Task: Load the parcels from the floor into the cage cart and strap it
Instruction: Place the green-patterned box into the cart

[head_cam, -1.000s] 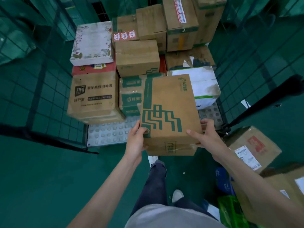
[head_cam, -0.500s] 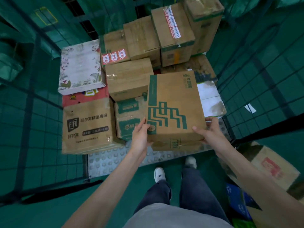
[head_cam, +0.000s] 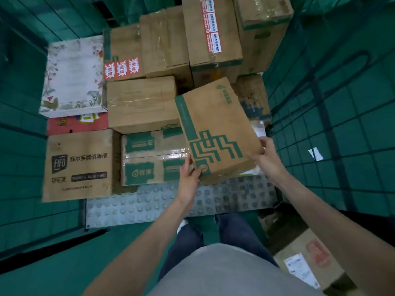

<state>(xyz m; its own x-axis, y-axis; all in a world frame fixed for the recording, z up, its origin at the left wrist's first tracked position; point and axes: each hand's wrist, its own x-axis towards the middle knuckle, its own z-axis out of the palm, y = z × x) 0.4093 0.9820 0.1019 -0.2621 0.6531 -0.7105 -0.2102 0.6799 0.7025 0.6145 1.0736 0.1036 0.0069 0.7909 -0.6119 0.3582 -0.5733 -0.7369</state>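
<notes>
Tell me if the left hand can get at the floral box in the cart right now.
Probably not yet. The left hand holds a corner of the green-printed box, shared with the right hand. The floral box lies uncovered at the cart's far left, so once the grip lets go, the way looks free.

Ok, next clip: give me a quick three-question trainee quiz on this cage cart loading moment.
1. True or false: both hands grip the green-patterned box.
2. Which parcel sits at the cart's near left corner? A) FIFO box B) floral white box C) red-stickered box
3. Fill in: the cart's bare floor plate is ____ with raised studs.

Key: 1 true: left hand, right hand. 2 A. 3 grey.
</notes>
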